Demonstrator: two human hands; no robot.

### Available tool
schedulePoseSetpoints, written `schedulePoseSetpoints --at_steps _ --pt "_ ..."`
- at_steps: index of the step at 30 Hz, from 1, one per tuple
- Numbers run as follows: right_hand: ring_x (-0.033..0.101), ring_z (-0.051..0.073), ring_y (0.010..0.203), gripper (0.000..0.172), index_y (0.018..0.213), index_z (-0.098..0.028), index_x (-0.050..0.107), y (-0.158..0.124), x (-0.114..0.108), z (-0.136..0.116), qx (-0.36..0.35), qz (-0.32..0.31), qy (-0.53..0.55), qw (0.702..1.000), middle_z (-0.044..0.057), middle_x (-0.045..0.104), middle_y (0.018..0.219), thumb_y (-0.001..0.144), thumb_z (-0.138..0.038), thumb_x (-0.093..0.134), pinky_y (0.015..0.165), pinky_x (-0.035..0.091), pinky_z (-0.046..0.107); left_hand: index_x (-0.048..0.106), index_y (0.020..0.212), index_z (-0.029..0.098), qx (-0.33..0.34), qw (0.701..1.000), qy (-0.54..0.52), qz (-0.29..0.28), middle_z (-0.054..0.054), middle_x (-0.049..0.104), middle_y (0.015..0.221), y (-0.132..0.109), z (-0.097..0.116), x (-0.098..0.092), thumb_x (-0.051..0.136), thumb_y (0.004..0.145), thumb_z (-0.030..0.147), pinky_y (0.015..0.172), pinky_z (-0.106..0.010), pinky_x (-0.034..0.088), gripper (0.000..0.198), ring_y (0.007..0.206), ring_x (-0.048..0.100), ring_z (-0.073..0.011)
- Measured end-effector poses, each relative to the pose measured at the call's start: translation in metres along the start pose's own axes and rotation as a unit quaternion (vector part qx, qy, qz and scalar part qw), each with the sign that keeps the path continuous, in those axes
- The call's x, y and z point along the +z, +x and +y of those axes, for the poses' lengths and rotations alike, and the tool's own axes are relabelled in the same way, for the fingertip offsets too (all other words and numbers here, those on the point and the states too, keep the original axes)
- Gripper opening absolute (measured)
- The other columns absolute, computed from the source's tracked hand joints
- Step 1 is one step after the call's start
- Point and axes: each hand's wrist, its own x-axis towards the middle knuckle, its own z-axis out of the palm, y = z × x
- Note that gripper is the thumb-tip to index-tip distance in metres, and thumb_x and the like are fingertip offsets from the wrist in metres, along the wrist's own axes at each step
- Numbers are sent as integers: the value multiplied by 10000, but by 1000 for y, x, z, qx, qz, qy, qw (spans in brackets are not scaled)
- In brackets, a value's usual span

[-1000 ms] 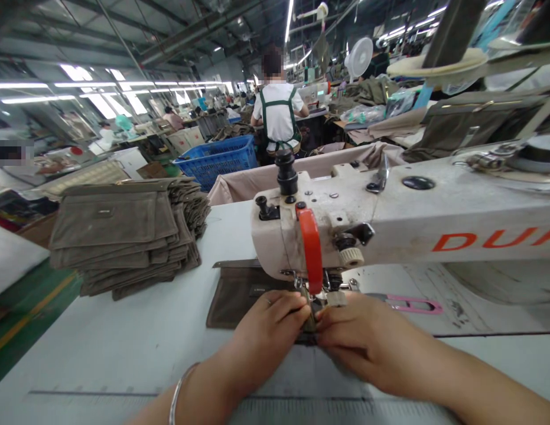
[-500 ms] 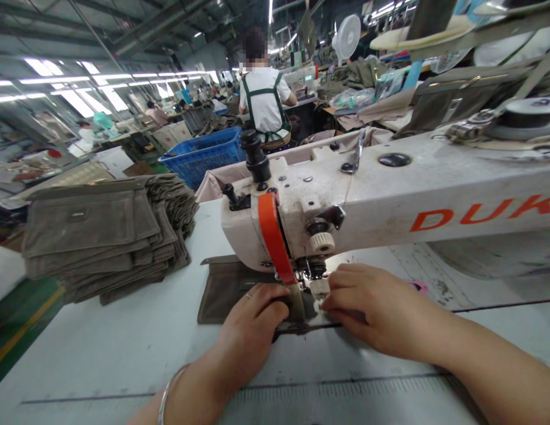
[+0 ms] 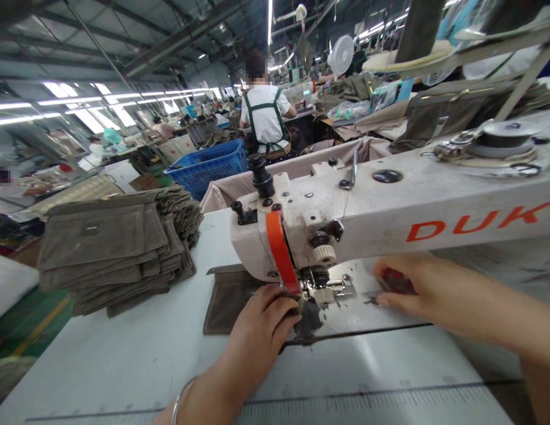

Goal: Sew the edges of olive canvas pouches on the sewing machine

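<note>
- Moved since the earlier frame: the right hand (image 3: 416, 289) has left the cloth at the needle and now lies well out to the right, above the white sewing table (image 3: 124, 366); the left hand (image 3: 261, 333) stays by the needle.
- Right hand: fingers curled over blurred snips (image 3: 392, 281), dark red with a metal tip; firmness of hold cannot be told.
- Left hand: fingers bent, pressing on the olive canvas piece (image 3: 233, 307); whether they pinch it cannot be told.
- Canvas piece: flat on the table, one end reaching under the presser foot (image 3: 321, 284). How much stitching is finished is too small to tell.
- Sewing machine (image 3: 367, 224): white arm lettered "DUK", standing over the piece.
- Stack of folded canvas pieces (image 3: 117, 251): left of the machine, a sizeable pile remaining in place; sewn or unsewn cannot be told.
- Far: blue plastic crate (image 3: 208, 171); co-worker (image 3: 263, 112) in a white shirt, back turned.
</note>
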Motion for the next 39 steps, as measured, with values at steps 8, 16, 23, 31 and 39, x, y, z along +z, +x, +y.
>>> schedulePoseSetpoints --at_steps 8,16,23,31,39 --pt "541 149 558 112 776 -236 515 -10 -2 -21 27 -58 59 996 -38 587 645 875 -223 568 511 347 264 682 986 228 -40 996 -80 24 -33 684 1012 2 -5 -1 540 937 182 879 -331 531 157 946 647 -191" --pt "609 196 917 222 970 -233 647 14 21 -88 -143 40 129 980 46 658 988 949 -142 445 798 466 314 706 993 237 -43 994 -100 16 -32 683 1039 2 -5 -1 553 931 175 913 -346 527 177 983 639 -196" --pt "609 208 970 337 1167 -295 634 21 34 -85 -148 67 127 978 34 669 1030 924 -119 480 841 488 347 701 1005 243 -33 993 -112 8 -25 679 1035 3 -6 -1 544 941 188 904 -328 526 178 986 636 -187" --pt "597 209 961 265 1026 -255 675 19 32 -87 -129 56 135 981 29 646 929 923 -114 476 843 485 346 694 1025 253 -37 992 -117 5 -17 679 1055 2 -7 -1 541 948 192 904 -321 512 182 999 630 -184" --pt "580 242 964 322 1119 -251 650 20 36 -89 -133 61 95 985 60 636 941 914 -100 453 836 482 381 693 1013 243 -41 993 -110 8 -21 676 1045 1 -6 0 548 943 185 893 -316 511 172 983 628 -183"
